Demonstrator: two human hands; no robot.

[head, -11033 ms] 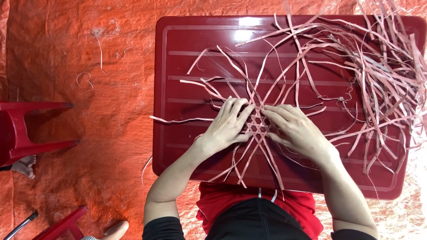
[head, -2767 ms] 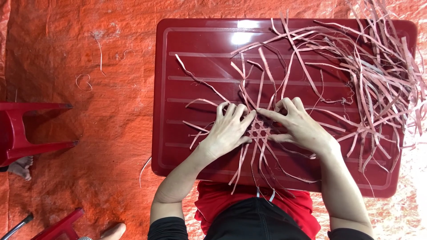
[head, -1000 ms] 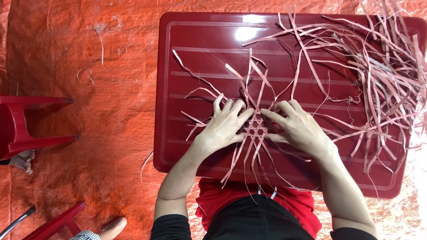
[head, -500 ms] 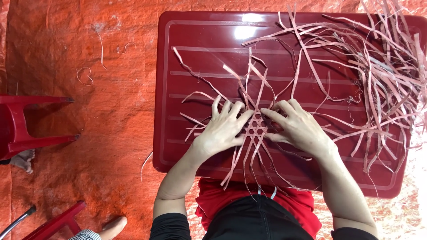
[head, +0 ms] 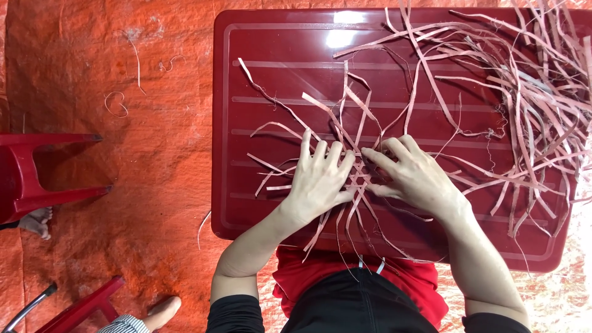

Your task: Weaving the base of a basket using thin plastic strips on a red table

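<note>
A small woven patch of pale pink strips [head: 359,180] lies on a dark red plastic table [head: 277,80], its loose ends fanning outward. My left hand [head: 319,180] lies flat on the patch's left side, fingers spread and pressing the strips down. My right hand [head: 414,179] rests on the right side, its fingers curled on strips at the patch's edge. Whether it pinches one strip I cannot tell. Both forearms reach up from the bottom of the view.
A loose heap of pink strips [head: 524,92] covers the table's right part. An orange tarp [head: 123,185] covers the floor, with stray strips on it. A red chair [head: 37,172] stands at left; another person's foot [head: 161,311] is at lower left.
Over eleven seconds the strips around the patch were rearranged and both hands shifted slightly. In the last second the hands have hardly moved.
</note>
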